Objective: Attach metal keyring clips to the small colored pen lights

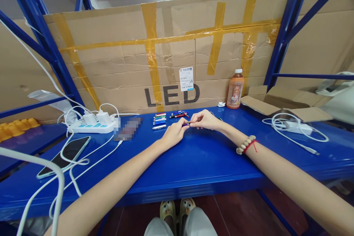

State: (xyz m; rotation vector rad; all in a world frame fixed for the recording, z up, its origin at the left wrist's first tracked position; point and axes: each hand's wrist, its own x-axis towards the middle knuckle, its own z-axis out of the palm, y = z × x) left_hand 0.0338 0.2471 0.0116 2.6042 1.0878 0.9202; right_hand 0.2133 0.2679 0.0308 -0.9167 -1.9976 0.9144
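Note:
My left hand (pixel 174 132) and my right hand (pixel 204 119) meet over the blue shelf (pixel 199 158), both pinching one small purple keychain flashlight (pixel 186 124) between their fingertips. Just behind my left hand a neat row of several small coloured flashlights (pixel 159 121) lies side by side. A loose heap of more small flashlights (pixel 179 114) sits beyond the hands, near the cardboard wall. A bead bracelet with a red string (pixel 246 144) is on my right wrist.
A white power strip with chargers (pixel 92 125) and trailing white cables stands at the left, beside a phone (pixel 65 155). An orange drink bottle (pixel 235 90) and an open cardboard box (pixel 284 103) are at the back right, with a white charger and cable (pixel 295 127).

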